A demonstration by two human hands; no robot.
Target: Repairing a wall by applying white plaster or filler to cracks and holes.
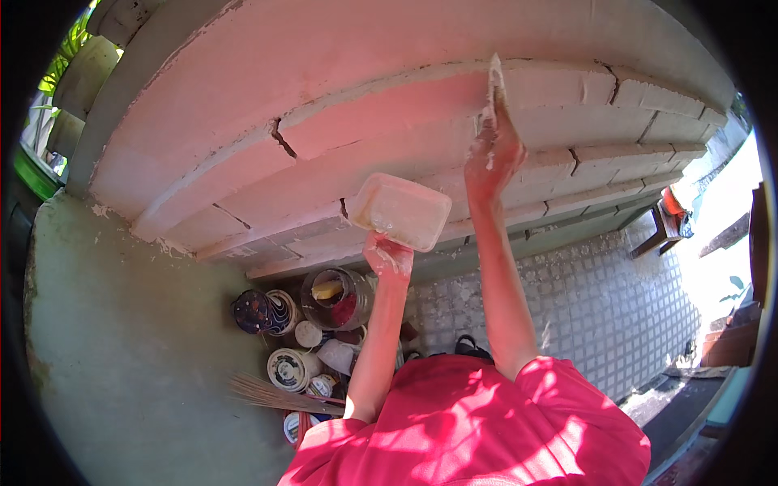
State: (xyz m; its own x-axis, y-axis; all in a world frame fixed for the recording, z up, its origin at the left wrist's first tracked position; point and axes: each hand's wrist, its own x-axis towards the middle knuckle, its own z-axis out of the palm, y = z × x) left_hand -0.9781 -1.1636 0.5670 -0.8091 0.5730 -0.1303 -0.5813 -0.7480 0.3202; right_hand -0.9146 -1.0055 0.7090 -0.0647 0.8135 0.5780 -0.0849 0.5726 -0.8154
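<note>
My left hand is closed on the lower edge of a whitish rectangular plastic tub, tilted so that its inside shows. Some pale paste is smeared inside it. My right hand is raised higher, its fingers wrapped round a putty knife coated in white paste. The blade points up at a projecting ledge of the wall; whether it touches cannot be made out. White smears mark the fingers of both hands. Dark cracks run through the ledges, one of them to the left of the tub.
Below on the left stand several paint pails, a large clear container and a stick broom. A plain greenish wall borders them. Patterned tiles cover the floor. A small wooden stool carries an orange item at the right.
</note>
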